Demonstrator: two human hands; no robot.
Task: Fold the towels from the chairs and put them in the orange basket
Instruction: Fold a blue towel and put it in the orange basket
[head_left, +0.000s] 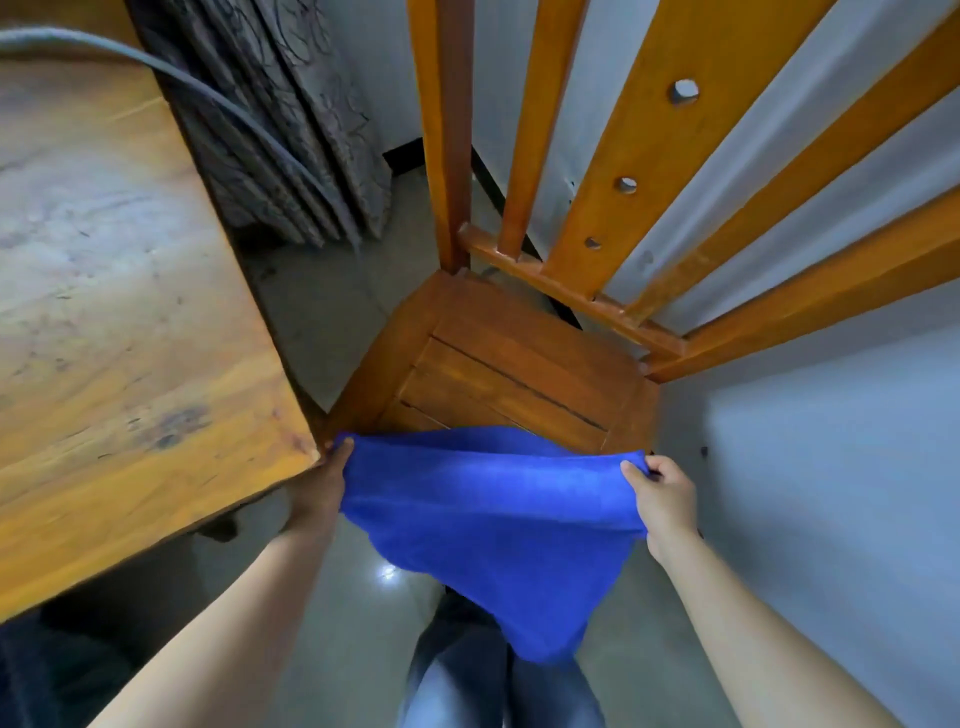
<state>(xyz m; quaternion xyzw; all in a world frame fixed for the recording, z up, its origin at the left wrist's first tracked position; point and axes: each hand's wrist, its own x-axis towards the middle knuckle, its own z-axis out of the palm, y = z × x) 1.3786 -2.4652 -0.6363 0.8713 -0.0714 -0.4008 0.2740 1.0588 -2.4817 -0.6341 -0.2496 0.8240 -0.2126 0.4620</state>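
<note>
A blue towel (488, 514) hangs spread between my two hands in front of a wooden chair (519, 374). My left hand (322, 488) pinches its upper left corner, close to the corner of the table. My right hand (662, 499) pinches the upper right corner. The towel's lower part droops to a point over my legs. The chair's seat is bare. No orange basket is in view.
A wooden table (119, 322) fills the left side, its corner right beside my left hand. A grey cable (218, 98) runs over it. A patterned curtain (291, 130) hangs behind. A pale wall (831, 493) stands close on the right. Grey floor lies below.
</note>
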